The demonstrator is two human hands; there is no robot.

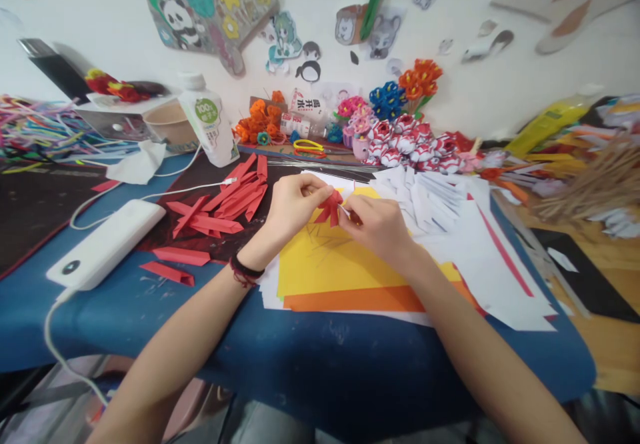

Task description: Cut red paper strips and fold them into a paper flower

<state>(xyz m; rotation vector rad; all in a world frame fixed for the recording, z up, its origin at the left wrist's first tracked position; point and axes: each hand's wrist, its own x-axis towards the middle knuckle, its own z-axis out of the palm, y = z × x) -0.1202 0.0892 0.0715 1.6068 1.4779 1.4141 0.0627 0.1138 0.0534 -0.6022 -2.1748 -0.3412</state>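
Observation:
My left hand (299, 205) pinches a red folded-paper flower (329, 209) whose pointed strips fan downward. Close against its right side, my right hand (376, 224) has its fingers pressed together on a small white paper piece (344, 211); the fingers partly hide it. Both hands are above a yellow paper sheet (345, 264), which lies over an orange sheet (350, 299) and white paper. Left of my left hand lies a pile of red folded paper strips (235, 194). Many white folded strips (425, 201) are heaped beyond my right hand.
A white power bank (107, 244) with cables lies at the left. Along the wall stand a white bottle (207, 121), a paper bowl (171, 126), orange flowers (259, 121) and red-and-white paper flowers (407, 141). White sheets (500, 277) and a bundle of brown sticks (590, 171) are at the right.

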